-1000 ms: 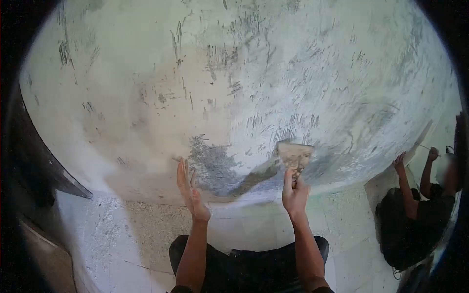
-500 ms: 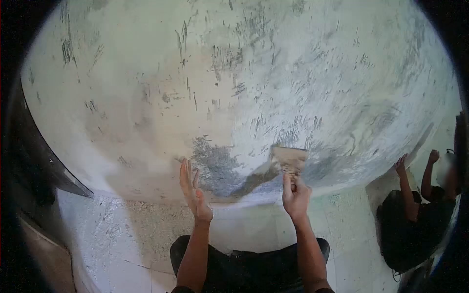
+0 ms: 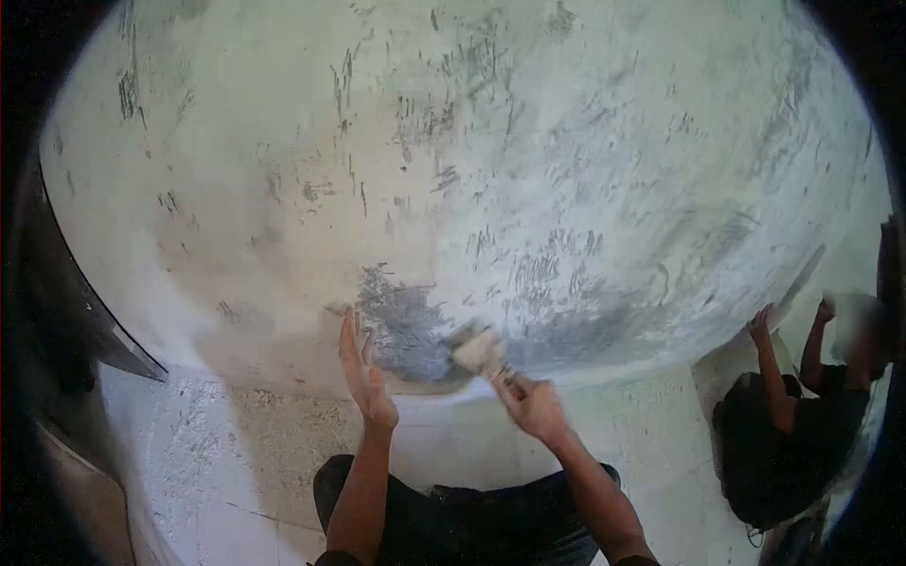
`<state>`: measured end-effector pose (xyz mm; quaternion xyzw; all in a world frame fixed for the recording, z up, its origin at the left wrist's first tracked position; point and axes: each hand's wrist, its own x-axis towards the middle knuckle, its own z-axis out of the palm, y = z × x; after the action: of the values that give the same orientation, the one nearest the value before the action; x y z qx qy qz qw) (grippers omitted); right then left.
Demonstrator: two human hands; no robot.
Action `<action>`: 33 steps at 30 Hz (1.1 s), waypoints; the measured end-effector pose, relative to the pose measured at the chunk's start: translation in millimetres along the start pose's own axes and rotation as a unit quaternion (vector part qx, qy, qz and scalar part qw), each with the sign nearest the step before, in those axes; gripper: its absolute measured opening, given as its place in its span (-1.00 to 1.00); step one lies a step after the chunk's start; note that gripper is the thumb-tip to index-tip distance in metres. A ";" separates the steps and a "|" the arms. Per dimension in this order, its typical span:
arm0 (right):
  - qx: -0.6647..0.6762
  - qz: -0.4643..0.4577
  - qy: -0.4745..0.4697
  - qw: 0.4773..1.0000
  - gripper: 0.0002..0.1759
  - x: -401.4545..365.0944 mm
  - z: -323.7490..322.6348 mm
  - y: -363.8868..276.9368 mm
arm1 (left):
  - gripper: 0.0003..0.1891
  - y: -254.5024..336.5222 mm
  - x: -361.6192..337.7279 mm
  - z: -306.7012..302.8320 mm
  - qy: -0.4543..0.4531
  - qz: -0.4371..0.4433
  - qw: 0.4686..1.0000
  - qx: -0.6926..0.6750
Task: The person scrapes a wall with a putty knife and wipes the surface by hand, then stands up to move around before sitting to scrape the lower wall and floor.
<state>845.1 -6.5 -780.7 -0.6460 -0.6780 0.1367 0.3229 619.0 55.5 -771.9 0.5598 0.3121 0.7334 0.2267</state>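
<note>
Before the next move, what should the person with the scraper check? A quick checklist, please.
1. Right hand gripping the beige, flat-bladed scraper: ok, fingers closed round its handle.
2. Left hand clear of the blade: ok, open, well off to its left.
3. Blade flat against the pale, grey-scuffed wall: cannot tell, blurred.
4. Dark-clothed co-worker out of the scraper's way: ok, off to the right.
5. Tiled floor free of crumbs: not ok, scattered near the wall.

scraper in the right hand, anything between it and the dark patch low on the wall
Nothing visible stands between the scraper and the dark patch; the scraper shows blurred at its right edge. The left hand is by the patch's left edge, not between them.
</note>
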 end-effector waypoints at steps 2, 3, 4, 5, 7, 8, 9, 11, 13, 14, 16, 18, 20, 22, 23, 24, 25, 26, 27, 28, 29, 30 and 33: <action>0.029 0.041 0.000 0.999 -0.63 -20.7 5.0 1.9 | -0.17 2.0 -1.9 -0.8 -0.005 0.009 1.000 -0.002; 0.060 0.078 0.000 0.995 -0.64 -27.9 7.3 3.6 | -0.18 2.6 -0.5 -1.0 -0.007 0.022 1.000 -0.001; 0.061 0.076 0.006 0.995 -0.64 -35.8 9.5 10.0 | -0.18 1.2 0.0 -1.8 -0.009 0.027 1.000 -0.003; 0.066 0.125 0.023 0.990 -0.65 -43.8 11.3 21.3 | -0.18 -2.0 -0.4 -3.1 -0.006 0.032 0.999 0.000; 0.075 0.179 0.045 0.980 -0.66 -60.5 16.2 44.1 | -0.18 -2.9 0.0 -4.4 -0.010 0.037 0.999 0.001; 0.104 0.149 0.117 0.976 -0.64 -68.5 17.3 55.4 | -0.17 -2.5 -0.3 -3.3 -0.006 0.028 1.000 0.004; 0.131 0.118 0.188 0.966 -0.61 -74.7 14.8 66.2 | -0.17 -2.4 -0.6 -1.5 -0.002 0.018 1.000 0.007; 0.111 0.136 0.201 0.964 -0.59 -83.6 -8.9 69.1 | -0.17 -1.3 -1.8 0.4 -0.007 0.020 1.000 0.007; 0.117 0.192 0.209 0.952 -0.58 -88.7 -33.4 70.8 | -0.17 -3.6 -1.9 0.3 -0.009 0.024 1.000 0.009; 0.141 0.234 0.206 0.940 -0.58 -91.2 -44.2 75.9 | -0.18 -6.9 -2.7 -0.4 -0.006 0.031 0.999 0.009; 0.071 0.167 0.247 0.952 -0.54 -95.1 -54.4 108.0 | -0.19 -9.8 -3.3 -0.7 -0.005 0.037 0.999 0.009; 0.087 0.195 0.272 0.938 -0.50 -90.1 -75.5 94.4 | -0.21 -10.7 -4.5 0.8 -0.011 0.037 0.999 0.016; 0.101 0.245 0.265 0.927 -0.47 -77.7 -91.7 67.1 | -0.21 -3.4 -3.3 3.7 -0.023 0.036 0.999 0.018; 0.007 0.196 0.322 0.926 -0.45 -68.1 -93.8 57.1 | -0.21 -3.0 -4.0 4.5 -0.036 0.036 0.999 0.019; -0.024 0.157 0.356 0.921 -0.44 -60.3 -88.9 57.4 | -0.24 -7.4 -5.1 3.2 -0.035 0.035 0.999 0.021; -0.023 0.159 0.358 0.920 -0.44 -53.4 -88.6 60.0 | -0.26 -9.8 -5.6 1.6 -0.035 0.034 0.999 0.024; -0.019 0.151 0.355 0.922 -0.44 -45.7 -89.3 62.9 | -0.26 -9.3 -5.6 0.6 -0.036 0.036 0.998 0.023; -0.016 0.142 0.352 0.925 -0.45 -36.7 -89.6 68.5 | -0.26 -8.4 -5.7 0.2 -0.026 0.028 0.999 0.029; -0.006 0.147 0.373 0.916 -0.49 -22.6 -91.6 78.9 | -0.25 -7.5 -5.3 -0.1 -0.015 0.020 0.999 0.034; -0.007 0.145 0.375 0.916 -0.49 -11.1 -100.5 87.0 | -0.25 -6.1 -4.4 -0.3 -0.014 0.022 0.999 0.032; 0.009 0.122 0.415 0.901 -0.51 5.8 -116.4 81.7 | -0.22 -3.7 -3.4 -0.4 -0.007 0.019 0.999 0.030; 0.024 0.100 0.453 0.885 -0.52 16.0 -127.2 76.7 | -0.18 -1.5 -2.6 -0.4 -0.001 0.014 1.000 0.028; 0.057 0.084 0.478 0.873 -0.56 21.8 -139.2 63.9 | -0.17 0.2 -1.0 -0.6 -0.003 0.011 0.999 0.033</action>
<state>981.9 -9.5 -708.5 -0.6677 -0.3750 -0.1231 0.6312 618.7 54.6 -772.6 0.5725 0.3293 0.7235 0.2012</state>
